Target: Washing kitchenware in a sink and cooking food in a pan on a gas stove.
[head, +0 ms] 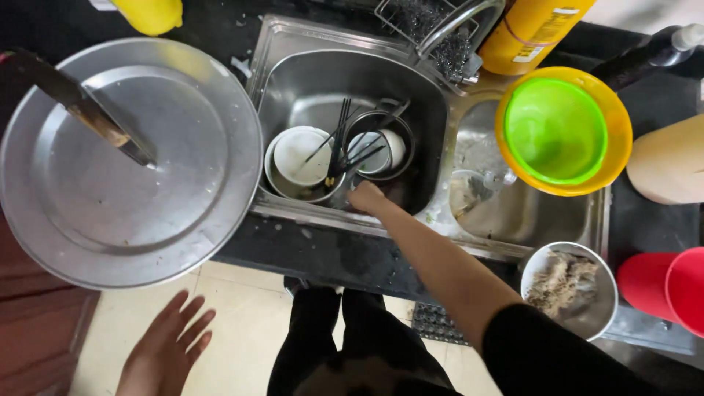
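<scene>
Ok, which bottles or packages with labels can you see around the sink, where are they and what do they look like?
Yellow bottle: behind the sink by the tap, tall cylinder, orange-yellow with a pale label patch.
Dark bottle: top right on the counter, lying slanted, black with a white cap.
Yellow container: top left edge, rounded, plain yellow, no label showing.

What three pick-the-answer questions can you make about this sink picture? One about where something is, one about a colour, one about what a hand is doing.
1. Where does the knife lie?
A. on the big metal tray
B. in the sink
C. on the floor

2. What colour is the bowl inside the yellow bowl?
A. red
B. green
C. white

3. How is the left hand?
A. gripping a cup
B. holding the knife
C. open and empty

Answers:
1. A, the knife rests across the tray.
2. B, the green bowl nests in the yellow one.
3. C, its fingers spread over the floor, while the right hand reaches into the sink.
</scene>
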